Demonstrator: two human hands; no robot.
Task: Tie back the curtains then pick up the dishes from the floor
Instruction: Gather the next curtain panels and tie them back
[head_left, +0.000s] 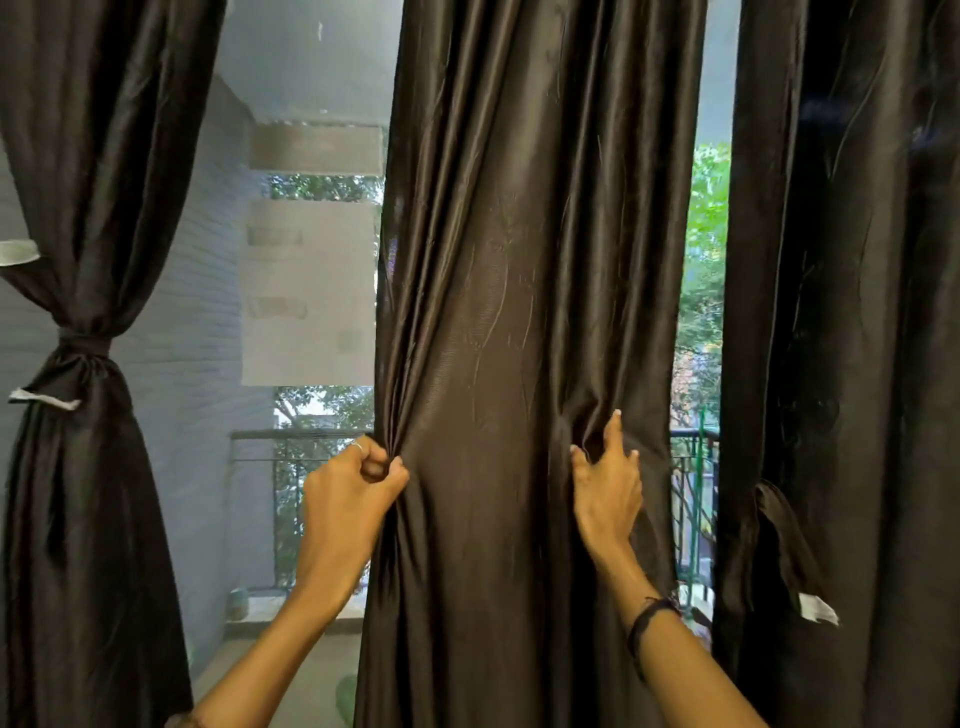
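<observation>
A dark brown satin middle curtain (524, 291) hangs loose in front of me. My left hand (349, 493) grips its left edge in a bunched fold at waist height. My right hand (605, 478) presses into the cloth near its right edge, fingers hooked into a fold. The left curtain (83, 208) is gathered by a dark tie-back (83, 345). The right curtain (852, 312) hangs straight, with a loose tie-back strap (784, 540) dangling from its edge. No dishes are in view.
Behind the curtains lies a balcony with a metal railing (291, 441), a grey wall and trees. A small green pot (238, 603) stands on the balcony floor, and a green object (345, 699) shows low beside the middle curtain.
</observation>
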